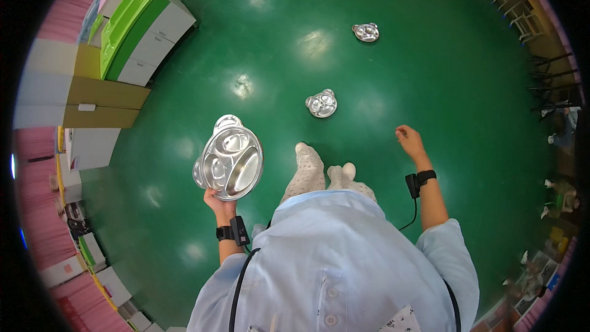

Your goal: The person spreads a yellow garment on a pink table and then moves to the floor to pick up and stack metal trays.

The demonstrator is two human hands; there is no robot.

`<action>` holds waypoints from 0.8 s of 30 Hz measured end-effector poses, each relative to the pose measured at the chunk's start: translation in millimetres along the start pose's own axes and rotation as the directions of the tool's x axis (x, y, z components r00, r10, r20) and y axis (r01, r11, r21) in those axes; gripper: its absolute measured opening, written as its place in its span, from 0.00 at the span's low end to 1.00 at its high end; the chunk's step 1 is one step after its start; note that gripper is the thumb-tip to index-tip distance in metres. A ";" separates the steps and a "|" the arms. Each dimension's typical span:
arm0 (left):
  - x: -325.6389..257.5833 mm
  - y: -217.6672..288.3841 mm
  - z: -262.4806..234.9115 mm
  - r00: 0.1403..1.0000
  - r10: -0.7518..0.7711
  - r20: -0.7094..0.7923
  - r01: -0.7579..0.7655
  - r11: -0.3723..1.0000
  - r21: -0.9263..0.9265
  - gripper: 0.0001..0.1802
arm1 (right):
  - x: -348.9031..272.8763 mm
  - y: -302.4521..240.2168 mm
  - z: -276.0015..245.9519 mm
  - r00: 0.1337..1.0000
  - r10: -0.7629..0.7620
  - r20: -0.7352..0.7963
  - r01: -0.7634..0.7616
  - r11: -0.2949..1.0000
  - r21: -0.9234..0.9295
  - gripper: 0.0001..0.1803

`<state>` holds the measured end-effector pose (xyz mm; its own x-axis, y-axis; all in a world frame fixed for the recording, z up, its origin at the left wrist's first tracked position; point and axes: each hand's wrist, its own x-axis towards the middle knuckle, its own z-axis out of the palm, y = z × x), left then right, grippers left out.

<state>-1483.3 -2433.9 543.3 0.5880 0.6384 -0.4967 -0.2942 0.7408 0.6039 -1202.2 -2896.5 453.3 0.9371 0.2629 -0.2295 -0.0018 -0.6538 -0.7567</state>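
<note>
A shiny metal divided plate [236, 157] with two round ears and three compartments is in my left hand [219, 203], gripped at its near rim and tilted up off the floor. Its compartments hold no food that I can see. Out to the right, my right hand [410, 141] hangs in the air, its fingers curled loosely together around nothing visible. Ahead of my feet, a matching eared metal plate [322, 104] lies on the green floor [283, 55]. Farther off to the right lies another such plate [367, 32].
A cabinet with a bright green top [130, 15] stands at the far left, near a low brown unit [101, 101]. Pink curtains [37, 197] and shelving line the left side. Stacked chairs or racks [507, 0] stand at the far right. Several people [562, 197] sit along the right edge.
</note>
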 end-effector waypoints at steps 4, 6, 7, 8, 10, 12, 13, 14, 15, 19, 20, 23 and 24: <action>14.8 -5.8 -14.9 0.986 -0.029 -0.164 0.025 0.999 -0.024 0.33 | 19.9 38.0 13.1 0.987 0.136 -0.083 -0.130 0.989 0.075 0.11; 23.2 -0.4 -30.7 0.993 -0.017 -0.120 0.012 0.999 -0.044 0.32 | 32.8 49.8 24.6 0.979 0.180 -0.098 -0.164 0.975 0.149 0.11; 30.5 0.9 -36.3 0.993 -0.006 -0.121 0.000 0.999 -0.050 0.32 | 40.1 56.7 31.7 0.968 0.233 -0.098 -0.208 0.955 0.213 0.10; 28.6 1.8 -40.1 0.991 0.004 -0.136 -0.011 0.998 -0.054 0.32 | 43.4 67.2 41.9 0.968 0.229 -0.100 -0.205 0.956 0.212 0.10; 40.9 0.2 -51.0 0.980 0.038 -0.195 -0.046 0.998 -0.036 0.31 | 57.4 89.8 59.5 0.935 0.342 -0.094 -0.293 0.893 0.341 0.08; 47.5 -0.6 -53.5 0.976 0.082 -0.202 -0.090 0.995 -0.034 0.31 | 76.5 123.0 89.9 0.927 0.374 -0.013 -0.347 0.871 0.348 0.05; 46.7 -2.0 -47.5 0.963 0.124 -0.241 -0.129 0.992 -0.006 0.32 | 88.3 137.4 100.0 0.914 0.406 0.023 -0.391 0.862 0.323 0.05; 52.1 -5.2 -49.7 0.948 0.168 -0.271 -0.169 0.985 0.021 0.32 | 99.4 148.8 113.3 0.900 0.433 0.053 -0.428 0.852 0.302 0.05; 54.4 -4.9 -60.3 0.935 0.178 -0.306 -0.184 0.983 0.011 0.33 | 103.6 148.1 134.2 0.880 0.470 0.068 -0.465 0.824 0.324 0.05; 75.0 -4.4 -106.7 0.908 0.182 -0.377 -0.206 0.978 -0.025 0.33 | 131.9 183.7 208.0 0.870 0.493 -0.021 -0.492 0.870 0.032 0.14; 82.1 -8.2 -116.9 0.908 0.170 -0.384 -0.205 0.977 -0.052 0.33 | 139.4 200.3 229.3 0.871 0.491 -0.022 -0.490 0.871 0.028 0.14; 92.2 -23.0 -131.9 0.902 0.194 -0.386 -0.223 0.974 -0.032 0.32 | 158.3 230.3 280.1 0.853 0.521 -0.024 -0.522 0.853 -0.016 0.21; 91.0 -26.2 -138.5 0.869 0.240 -0.432 -0.265 0.964 0.004 0.31 | 161.0 231.5 293.4 0.811 0.585 0.002 -0.584 0.809 0.063 0.20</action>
<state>-1526.4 -2366.2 395.9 0.1146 0.8232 -0.5561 -0.4361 0.5446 0.7164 -1154.1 -2797.4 61.6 0.7582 -0.1674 -0.6302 -0.5705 -0.6384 -0.5168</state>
